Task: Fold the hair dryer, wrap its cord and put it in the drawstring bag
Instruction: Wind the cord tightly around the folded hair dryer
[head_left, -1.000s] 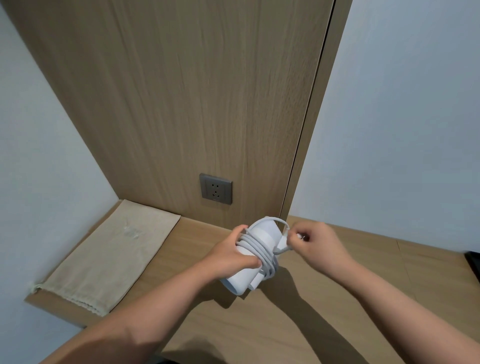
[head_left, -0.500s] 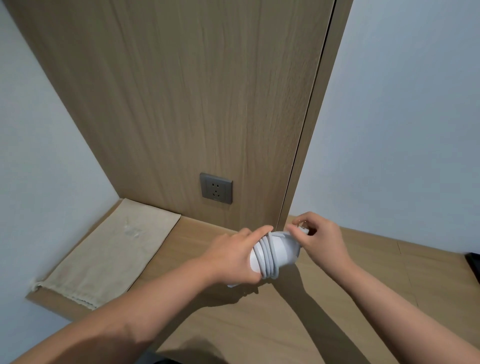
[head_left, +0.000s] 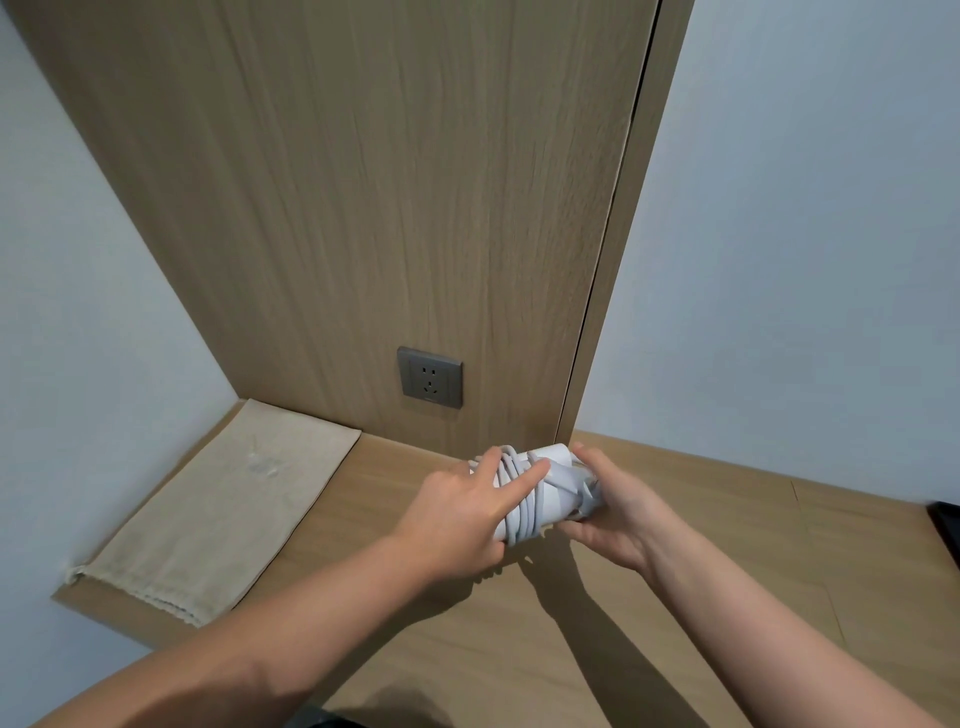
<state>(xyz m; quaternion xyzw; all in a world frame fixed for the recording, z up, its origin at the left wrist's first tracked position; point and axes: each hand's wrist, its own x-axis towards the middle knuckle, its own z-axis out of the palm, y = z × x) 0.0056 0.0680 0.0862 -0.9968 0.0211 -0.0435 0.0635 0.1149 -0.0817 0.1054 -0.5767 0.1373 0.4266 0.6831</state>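
White hair dryer (head_left: 553, 491), folded into a compact roll, is held just above the light wood countertop (head_left: 727, 571), lying roughly crosswise to the viewer, with its shadow on the surface beneath it. Pale grey cord (head_left: 511, 512) is wound in several close turns around the left half of the body, and a further length crosses diagonally over the right half. Left hand (head_left: 462, 519) grips the left end: the index finger lies fairly straight across the coils and presses them down, another finger hooks over the top, and the thumb is hidden underneath. Right hand (head_left: 615, 512) cups the right end, its fingers curled around the far side and the palm under it; whether it also pinches the plug or the cord end cannot be determined, as that part is covered. Beige drawstring bag (head_left: 223, 512) lies flat on the left end of the countertop, against the left wall, well apart from the dryer, with its gathered mouth and a knot of string at the near edge. No hand touches the bag. Grey wall socket (head_left: 430, 378) is set low in the wood-grain panel (head_left: 415, 208) behind, up and to the left of the dryer. Dark object (head_left: 948, 525) shows at the right edge, too cropped to identify.
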